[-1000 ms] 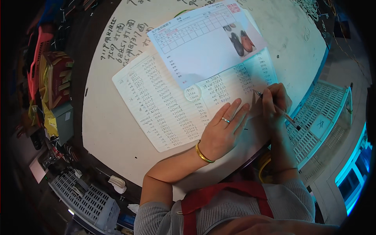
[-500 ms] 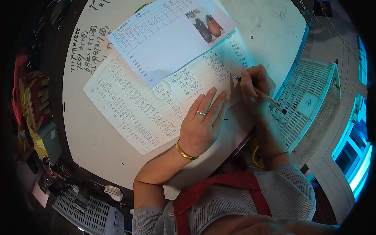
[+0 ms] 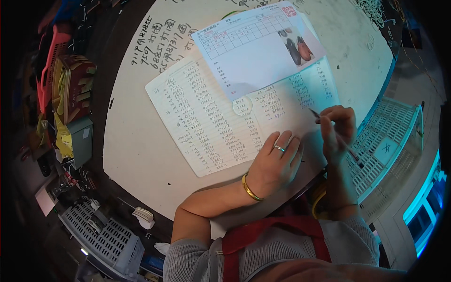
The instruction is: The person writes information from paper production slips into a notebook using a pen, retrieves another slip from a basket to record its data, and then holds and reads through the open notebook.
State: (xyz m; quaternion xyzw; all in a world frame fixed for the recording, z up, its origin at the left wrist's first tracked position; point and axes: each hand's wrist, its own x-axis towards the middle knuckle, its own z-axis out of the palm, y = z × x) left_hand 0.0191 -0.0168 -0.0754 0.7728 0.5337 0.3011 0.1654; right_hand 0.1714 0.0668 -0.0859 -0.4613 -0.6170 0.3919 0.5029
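Note:
An open notebook [image 3: 202, 117] with handwritten columns lies tilted on the pale table. Over its upper part rests a printed sheet [image 3: 253, 70] with a grid and a photo of shoes. A small round, clear-looking disc [image 3: 243, 107] lies near the notebook's fold, by the sheet's lower corner. My left hand [image 3: 275, 162], wearing a ring and a gold bracelet, is laid flat on the lower right page, fingers stretched. Above the page's right edge, my right hand [image 3: 339, 131] grips a pen [image 3: 355, 157] between thumb and fingers; its tip appears lifted off the paper.
Large handwriting marks the table [image 3: 141, 155] at upper left. A pale plastic basket [image 3: 376, 164] stands right of the table, and a grey one [image 3: 101, 235] at lower left. Boxes and a red box [image 3: 77, 87] crowd the left side. Tangled thread [image 3: 369, 11] lies at the far right corner.
The pen tip has come away from the written column, and my right hand has drawn back with its fingers shifted on the pen. The whole view has shifted; my left hand stays flat.

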